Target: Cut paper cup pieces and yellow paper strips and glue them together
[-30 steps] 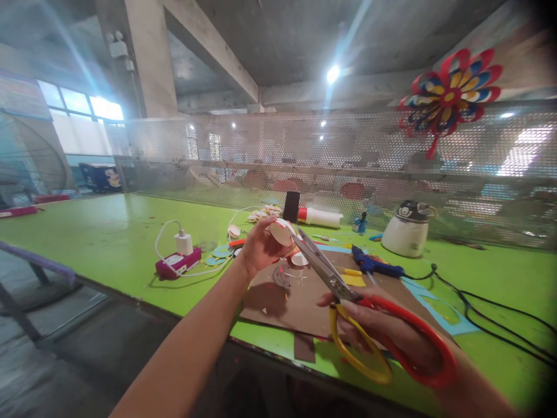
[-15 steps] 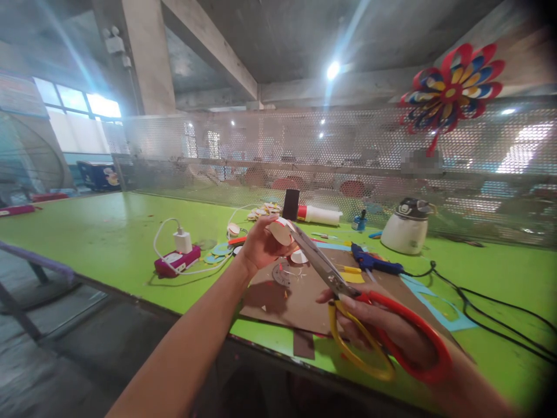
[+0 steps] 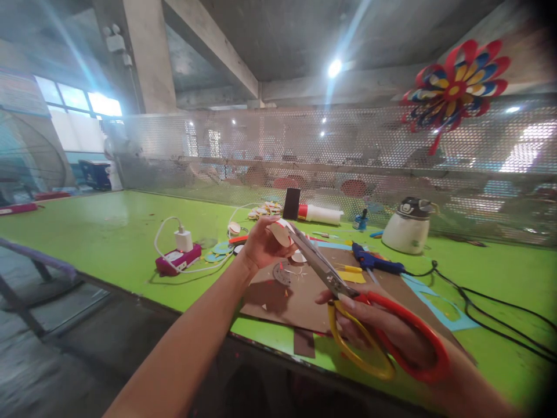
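Between the fingers of my left hand (image 3: pixel 264 244) is a small round paper disc (image 3: pixel 282 233), pale with a red edge. My right hand (image 3: pixel 369 319) is closed through the handles of a pair of scissors (image 3: pixel 333 278), one handle red and the other yellow. The blades point up and left, their tips touching or just beside the disc's right edge. Below both hands lies a brown board (image 3: pixel 278 307) with paper scraps on it. A yellow paper piece (image 3: pixel 352 275) and another white disc (image 3: pixel 299 256) are near the blades.
A blue glue gun (image 3: pixel 376 259) with a black cable lies at right, before a white jug (image 3: pixel 405 232). A pink power strip (image 3: pixel 178 259) with a white charger stands left. Behind are a phone (image 3: pixel 291 204), a white-and-red cup (image 3: pixel 321 214) and piled paper pieces (image 3: pixel 265 210).
Hardly anything differs: the disc has turned slightly in my left hand against the scissor blades. A person's pale figure now shows at the far left behind the table.
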Demonstrator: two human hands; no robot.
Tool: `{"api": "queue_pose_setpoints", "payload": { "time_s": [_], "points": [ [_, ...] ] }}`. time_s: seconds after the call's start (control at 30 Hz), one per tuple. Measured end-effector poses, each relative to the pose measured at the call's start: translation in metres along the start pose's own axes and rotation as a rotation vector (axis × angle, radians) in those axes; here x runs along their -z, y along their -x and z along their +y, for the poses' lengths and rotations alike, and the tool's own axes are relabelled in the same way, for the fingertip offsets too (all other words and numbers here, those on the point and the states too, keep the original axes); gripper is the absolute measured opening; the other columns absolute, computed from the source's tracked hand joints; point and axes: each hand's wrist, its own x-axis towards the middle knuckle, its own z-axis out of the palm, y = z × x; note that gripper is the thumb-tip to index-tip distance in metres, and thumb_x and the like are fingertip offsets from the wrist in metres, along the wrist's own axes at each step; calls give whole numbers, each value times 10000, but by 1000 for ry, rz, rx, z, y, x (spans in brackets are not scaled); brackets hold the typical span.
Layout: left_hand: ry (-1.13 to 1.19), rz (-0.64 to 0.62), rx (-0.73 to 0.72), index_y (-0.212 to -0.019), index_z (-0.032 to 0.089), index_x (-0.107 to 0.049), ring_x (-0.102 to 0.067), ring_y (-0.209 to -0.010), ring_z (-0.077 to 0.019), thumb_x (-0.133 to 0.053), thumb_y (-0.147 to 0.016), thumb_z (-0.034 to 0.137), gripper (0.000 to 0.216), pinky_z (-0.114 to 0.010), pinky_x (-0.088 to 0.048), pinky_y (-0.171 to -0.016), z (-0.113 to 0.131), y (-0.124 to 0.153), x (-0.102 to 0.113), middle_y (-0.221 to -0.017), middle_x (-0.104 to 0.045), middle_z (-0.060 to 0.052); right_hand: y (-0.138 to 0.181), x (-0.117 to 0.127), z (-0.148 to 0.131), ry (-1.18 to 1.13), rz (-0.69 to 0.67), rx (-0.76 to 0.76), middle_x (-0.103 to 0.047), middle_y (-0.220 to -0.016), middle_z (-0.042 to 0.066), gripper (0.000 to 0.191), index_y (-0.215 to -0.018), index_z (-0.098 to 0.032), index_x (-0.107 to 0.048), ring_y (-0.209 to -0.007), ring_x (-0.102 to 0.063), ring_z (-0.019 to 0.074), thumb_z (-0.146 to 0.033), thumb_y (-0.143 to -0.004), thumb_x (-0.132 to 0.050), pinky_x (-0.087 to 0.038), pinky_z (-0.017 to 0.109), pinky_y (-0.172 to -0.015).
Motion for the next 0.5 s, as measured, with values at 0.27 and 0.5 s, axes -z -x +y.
{"api": "queue_pose_setpoints", "payload": {
  "time_s": [0.27, 0.5],
  "points": [
    [-10, -23, -21, -653, 134, -611, -385, -373, -102, -501, -734, 474, 366, -237, -277, -418, -2, 0, 4, -458, -478, -12, -5, 6, 7, 2, -45, -17, -484, -562, -48, 241, -966, -194, -666, -477, -431, 65, -406, -861, -620, -372, 181, -487],
    [-27, 35, -31, -629, 136, -587, -370, -357, -98, -502, -720, 448, 336, -238, -273, -414, -3, -1, 2, -445, -467, -9, -4, 3, 5, 65, -24, -15, -475, -536, -48, 244, -961, -188, -674, -494, -437, 81, -402, -882, -590, -403, 201, -533]
  ]
}}
